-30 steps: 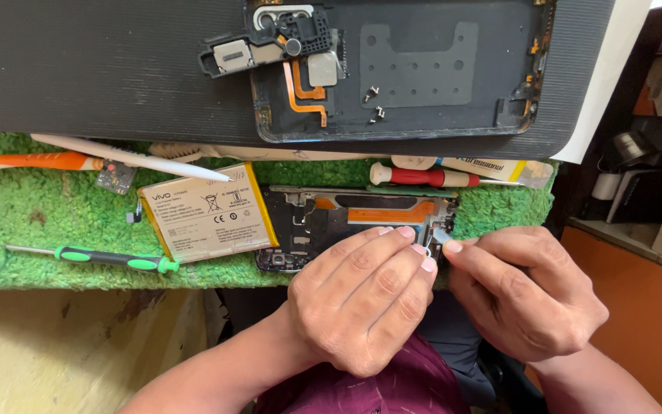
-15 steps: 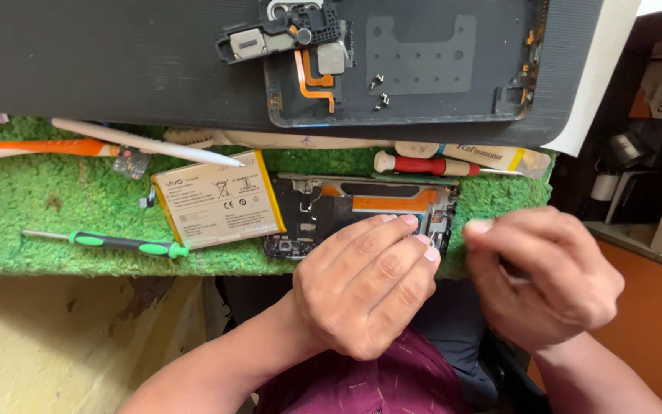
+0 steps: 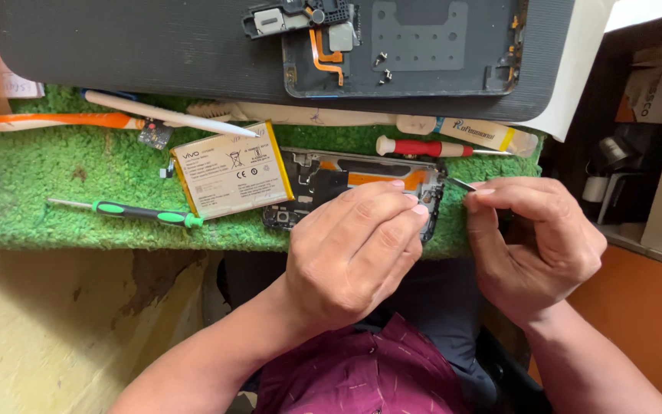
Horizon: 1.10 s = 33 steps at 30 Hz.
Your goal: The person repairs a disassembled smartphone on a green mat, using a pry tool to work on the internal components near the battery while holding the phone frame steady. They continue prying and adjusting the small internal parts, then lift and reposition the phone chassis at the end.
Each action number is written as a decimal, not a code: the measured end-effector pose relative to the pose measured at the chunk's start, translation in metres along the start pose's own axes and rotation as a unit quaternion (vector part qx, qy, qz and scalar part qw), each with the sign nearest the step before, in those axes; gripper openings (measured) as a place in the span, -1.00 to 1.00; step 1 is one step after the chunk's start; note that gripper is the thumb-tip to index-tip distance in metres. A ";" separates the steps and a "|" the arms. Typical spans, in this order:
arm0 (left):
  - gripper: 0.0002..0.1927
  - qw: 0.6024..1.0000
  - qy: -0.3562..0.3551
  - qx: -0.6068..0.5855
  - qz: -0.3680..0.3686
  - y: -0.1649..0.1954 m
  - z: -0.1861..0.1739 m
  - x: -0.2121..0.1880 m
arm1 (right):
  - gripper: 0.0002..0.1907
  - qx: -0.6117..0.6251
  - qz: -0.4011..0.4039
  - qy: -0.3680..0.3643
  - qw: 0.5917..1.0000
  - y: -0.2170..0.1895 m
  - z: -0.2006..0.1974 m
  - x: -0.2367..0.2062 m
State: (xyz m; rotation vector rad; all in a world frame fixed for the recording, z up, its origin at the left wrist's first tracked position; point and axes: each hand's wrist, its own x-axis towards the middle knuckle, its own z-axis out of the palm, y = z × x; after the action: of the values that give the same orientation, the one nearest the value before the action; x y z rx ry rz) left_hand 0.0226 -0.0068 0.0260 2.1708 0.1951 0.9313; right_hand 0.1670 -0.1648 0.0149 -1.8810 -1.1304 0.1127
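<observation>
- The left hand (image 3: 350, 257) lies palm down on the near end of the opened phone (image 3: 346, 180), fingers bent and pressed close together over it. It pins the phone down and does not wrap around it.
- The right hand (image 3: 534, 241) sits just to the right of the phone. Its thumb and first finger are pinched tight on thin metal tweezers (image 3: 463, 184).
- The tweezers' tip pokes left and almost meets the phone's right edge. I cannot tell if the tip holds anything.
- The phone rests on the green grass mat (image 3: 55, 199), partly hidden under the left hand.
- A flat battery (image 3: 231, 170) lies just left of the phone, touching its side.
- A green screwdriver (image 3: 143, 213) lies further left of the phone, past the battery.
- A red screwdriver (image 3: 423, 146) lies just behind the phone.
- The phone's back cover (image 3: 423, 46) lies on a dark board (image 3: 132, 46), well behind the phone.
- Half a second ago the right hand was pulled away from the phone, with the tweezers hard to see. Now it has come in close, and the tip shows by the phone's edge. The left hand has stayed put on the phone.
</observation>
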 end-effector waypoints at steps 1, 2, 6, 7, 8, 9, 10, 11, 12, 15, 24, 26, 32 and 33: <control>-0.71 1.000 0.004 -0.001 -0.001 0.000 0.001 -0.003 | -0.80 -0.023 -0.022 -0.007 0.999 0.000 -0.002 0.002; -0.72 1.000 0.005 -0.002 -0.002 -0.001 0.003 -0.005 | -0.81 -0.033 -0.028 -0.010 0.999 -0.001 -0.003 0.002; -0.74 1.000 0.023 0.001 0.009 -0.004 0.009 -0.014 | -0.79 -0.048 -0.026 -0.012 0.998 -0.003 -0.005 0.003; -0.75 0.999 0.030 0.001 0.012 -0.004 0.011 -0.016 | -0.76 -0.058 -0.031 -0.018 0.998 -0.003 -0.005 0.003; -0.75 0.999 0.036 0.000 0.014 -0.004 0.012 -0.018 | -0.73 -0.068 -0.035 -0.023 0.997 -0.003 -0.005 0.002; -0.75 0.999 0.042 -0.001 0.016 -0.005 0.014 -0.019 | -0.72 -0.073 -0.036 -0.025 0.996 -0.003 -0.005 0.002; -0.76 0.999 0.048 -0.002 0.017 -0.006 0.015 -0.020 | -0.71 -0.078 -0.037 -0.027 0.996 -0.002 -0.004 0.002; -0.76 0.998 0.050 -0.007 0.022 -0.006 0.016 -0.021 | -0.70 -0.083 -0.038 -0.030 0.995 -0.002 -0.004 0.002; -0.77 0.998 0.053 -0.013 0.026 -0.006 0.016 -0.021 | -0.68 -0.089 -0.044 -0.037 0.994 -0.002 -0.004 0.002; -0.77 0.997 0.057 -0.034 0.033 -0.006 0.016 -0.019 | -0.66 -0.103 -0.058 -0.050 0.992 -0.002 -0.003 0.001; -0.90 0.917 0.134 -0.337 -0.166 0.015 -0.004 -0.027 | -0.68 -0.086 -0.059 -0.022 0.994 -0.001 0.000 -0.001; -0.93 0.823 0.169 -0.471 -0.269 0.020 -0.003 -0.031 | -0.69 -0.083 -0.057 -0.010 0.995 -0.001 -0.001 -0.001; -0.92 0.666 0.201 -0.625 -0.354 0.010 0.003 -0.025 | -0.82 -0.076 -0.057 0.004 0.995 -0.008 -0.001 0.002; -0.92 0.666 0.200 -0.628 -0.349 0.011 0.003 -0.026 | -0.81 -0.071 -0.053 0.004 0.996 -0.010 -0.001 0.003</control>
State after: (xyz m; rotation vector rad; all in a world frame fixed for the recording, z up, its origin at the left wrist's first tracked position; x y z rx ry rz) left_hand 0.0045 -0.0269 0.0181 0.4763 0.4009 0.6831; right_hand 0.1624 -0.1619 0.0242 -1.9398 -1.2578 -0.0361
